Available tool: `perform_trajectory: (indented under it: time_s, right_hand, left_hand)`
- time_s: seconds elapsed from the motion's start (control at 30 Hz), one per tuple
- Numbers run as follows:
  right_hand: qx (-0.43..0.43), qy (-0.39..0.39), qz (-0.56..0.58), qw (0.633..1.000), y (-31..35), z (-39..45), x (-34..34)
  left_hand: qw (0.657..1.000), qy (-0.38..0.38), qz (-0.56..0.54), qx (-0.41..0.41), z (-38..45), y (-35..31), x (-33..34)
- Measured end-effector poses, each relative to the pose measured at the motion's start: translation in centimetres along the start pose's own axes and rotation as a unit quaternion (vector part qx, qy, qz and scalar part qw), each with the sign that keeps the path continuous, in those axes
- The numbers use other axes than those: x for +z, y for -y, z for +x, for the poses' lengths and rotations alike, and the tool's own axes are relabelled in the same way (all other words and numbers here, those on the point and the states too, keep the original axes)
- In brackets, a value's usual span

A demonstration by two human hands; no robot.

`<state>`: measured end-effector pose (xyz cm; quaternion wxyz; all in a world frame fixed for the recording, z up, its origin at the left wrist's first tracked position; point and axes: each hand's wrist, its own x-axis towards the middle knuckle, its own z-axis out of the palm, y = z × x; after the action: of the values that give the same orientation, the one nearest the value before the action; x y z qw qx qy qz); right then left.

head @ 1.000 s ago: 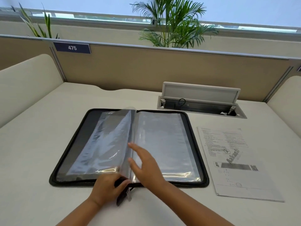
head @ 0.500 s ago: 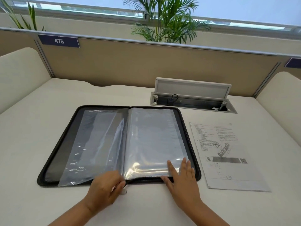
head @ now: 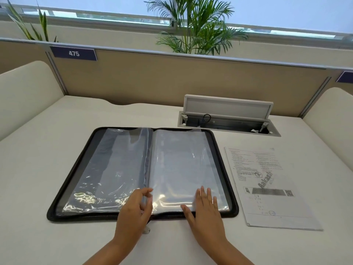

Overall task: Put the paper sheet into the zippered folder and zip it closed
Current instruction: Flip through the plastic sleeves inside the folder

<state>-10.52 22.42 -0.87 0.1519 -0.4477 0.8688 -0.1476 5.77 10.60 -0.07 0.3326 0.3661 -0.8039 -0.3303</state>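
A black zippered folder (head: 65,180) lies open flat on the desk, its clear plastic sleeves (head: 183,165) spread to both sides. My left hand (head: 134,209) rests at the near end of the spine, fingers loosely curled against the sleeve edges. Flat on the lower right sleeve lies my right hand (head: 205,207), fingers spread and holding nothing. The printed paper sheet (head: 267,186) lies on the desk to the right of the folder, apart from both hands. A zipper pull (head: 146,230) shows below my left hand.
An open cable box (head: 227,115) with a raised lid sits in the desk behind the folder. A beige partition with a "475" label (head: 74,53) closes the back; padded side panels (head: 24,92) flank the desk. Plants stand beyond the partition.
My right hand slid from the spine out to the lower right sleeve and flattened there. My left hand moved up from the zipper pull onto the sleeve edges at the spine. The lifted sleeve settled.
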Motion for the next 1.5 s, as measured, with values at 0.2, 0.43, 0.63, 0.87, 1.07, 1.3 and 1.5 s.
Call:
perform_trajectory:
  time_s: [0.2, 0.43, 0.63, 0.87, 1.07, 1.3, 1.5]
  right_hand:
    - [-0.124, 0.039, 0.191, 0.973, 5.2, 0.5, -1.7]
    - [-0.258, 0.114, 0.312, 0.907, 8.8, 0.8, -3.2]
    - [-0.209, 0.052, 0.248, 0.945, 6.3, 1.0, -3.4]
    - [-0.043, 0.063, -0.015, 0.997, 0.3, 0.3, -1.8]
    - [0.045, 0.080, -0.126, 0.988, -1.8, 0.3, -0.8]
    - [0.012, -0.023, -0.157, 0.987, -0.7, -0.2, -1.3]
    - [-0.032, -0.009, -0.119, 0.992, 0.3, -0.5, -1.4]
  left_hand:
    - [0.987, 0.109, 0.117, 0.027, -0.2, -0.4, 0.7]
    - [0.994, 0.016, 0.103, -0.036, 1.5, -0.9, 1.2]
    - [0.979, -0.149, -0.039, -0.137, 1.7, 1.0, -1.4]
    - [0.942, -0.222, -0.043, -0.249, -0.2, 5.1, -3.5]
    - [0.919, -0.271, -0.082, -0.274, -0.8, 5.3, -4.0]
    - [0.941, -0.191, -0.205, -0.190, -0.5, 3.6, -2.3]
    - [0.994, -0.040, -0.067, -0.083, 0.4, 2.3, -0.5]
